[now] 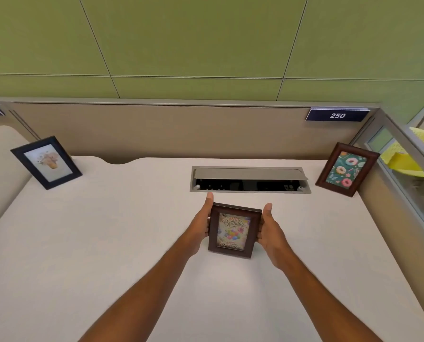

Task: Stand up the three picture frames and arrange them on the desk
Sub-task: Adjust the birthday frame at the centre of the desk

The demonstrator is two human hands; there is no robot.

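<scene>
While both hands, left [201, 225] and right [270, 230], grip the birthday frame [233, 231] by its side edges at mid-counter [107, 230], just before the cable tray [250, 179], release should wait until it stands steady.

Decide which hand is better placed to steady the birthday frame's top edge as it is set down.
Left, marginally. Left hand reaches higher up the dark brown wooden birthday picture frame; right hand grips lower.
</scene>
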